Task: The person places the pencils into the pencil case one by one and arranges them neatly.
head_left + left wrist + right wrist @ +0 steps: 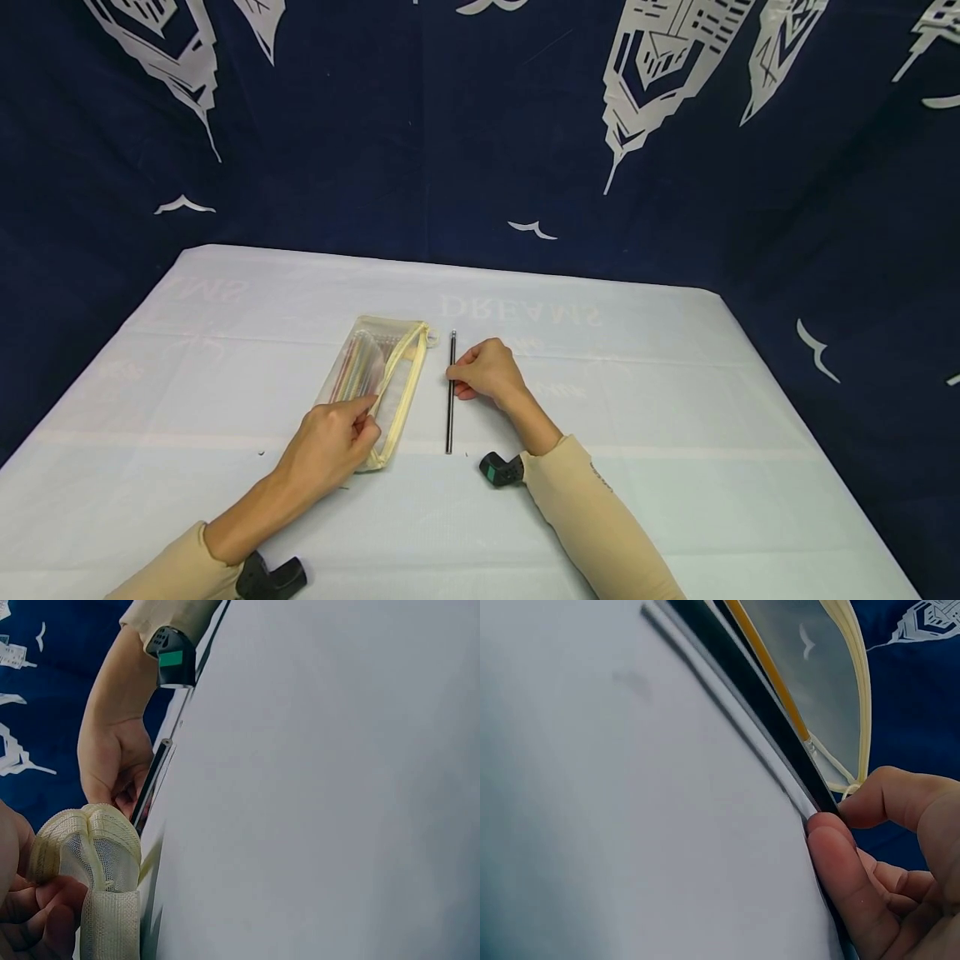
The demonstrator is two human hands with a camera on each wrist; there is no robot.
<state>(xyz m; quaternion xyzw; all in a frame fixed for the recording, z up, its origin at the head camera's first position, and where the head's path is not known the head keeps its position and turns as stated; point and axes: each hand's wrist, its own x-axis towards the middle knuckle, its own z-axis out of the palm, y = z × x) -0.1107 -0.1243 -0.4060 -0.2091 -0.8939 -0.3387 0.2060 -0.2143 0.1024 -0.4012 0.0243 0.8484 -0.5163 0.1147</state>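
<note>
A see-through pencil pouch with pale yellow zipper edging lies on the table, and several coloured pencils show through its clear side. My left hand pinches the pouch's edging near its middle; in the left wrist view the yellow edge bulges open beside the fingers. Just right of the pouch, a slim dark pencil points away from me. Thumb and fingers of my right hand pinch this pencil along its length. Its lower end sits close to the white tabletop.
A white cloth with faint lettering covers the table. Behind it hangs a dark blue curtain with white building shapes. Black wrist devices stick out from both sleeves. A tiny dark speck lies left of the pouch.
</note>
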